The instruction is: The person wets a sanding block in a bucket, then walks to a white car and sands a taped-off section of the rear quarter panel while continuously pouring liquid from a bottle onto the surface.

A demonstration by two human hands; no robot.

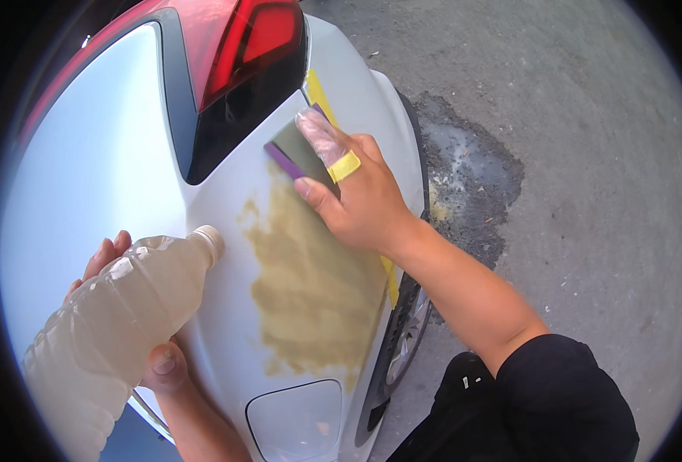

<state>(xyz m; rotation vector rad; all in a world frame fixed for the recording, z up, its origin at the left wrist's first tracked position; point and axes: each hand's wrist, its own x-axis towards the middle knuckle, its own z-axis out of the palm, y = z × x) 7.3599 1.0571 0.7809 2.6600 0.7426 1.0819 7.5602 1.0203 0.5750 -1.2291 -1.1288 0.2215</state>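
Observation:
My right hand (360,192) presses a flat grey sanding block with a purple edge (298,154) against the white car panel (225,192), at the top of a yellowish-tan filler patch (310,285). Its index finger is wrapped in clear film with a yellow tape band. My left hand (152,354) grips a clear plastic bottle of cloudy water (117,323), tilted with its open neck (208,242) pointing at the panel just left of the patch.
A red tail light (248,46) sits above the panel. Yellow masking tape (318,92) runs along the panel's right edge. A fuel filler flap (298,420) lies below the patch. A wheel (406,331) and wet, stained concrete ground (472,169) are to the right.

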